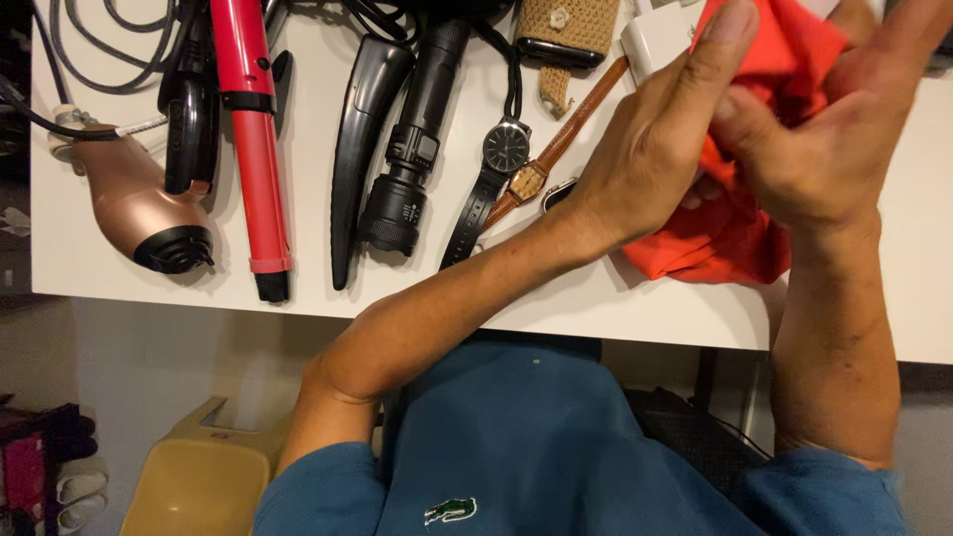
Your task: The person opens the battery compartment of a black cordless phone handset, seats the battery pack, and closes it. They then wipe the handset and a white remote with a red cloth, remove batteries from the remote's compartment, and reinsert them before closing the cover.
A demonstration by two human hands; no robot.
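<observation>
Both hands work an orange cloth (pixel 740 233) at the right of the white surface (pixel 596 298), near its front edge. Left hand (pixel 660 139) lies against the cloth's left side, fingers extended upward and pressed flat to the fabric, thumb side toward the cloth; it braces more than it pinches. Right hand (pixel 814 149) is clenched on the fabric from the right, thumb pushed into the folds. The cloth is bunched between them, lower part resting on the surface.

To handle the cloth well, judged from this view: keep the left palm as a flat backing, let the right thumb and fingers gather the fabric, and keep the bundle low over the surface so no loose edge drags.

To the left, well apart from the cloth: a rose-gold hair dryer (pixel 139 203), a red curling iron (pixel 253 139), a black curved handle piece (pixel 357 139), a black flashlight (pixel 412 139), a black-strap wristwatch (pixel 504 149), a brown-strap watch (pixel 528 181) just beside the left wrist. A knitted tan pouch (pixel 566 25) sits at the top. Yellow stool (pixel 204 476) below the surface.
</observation>
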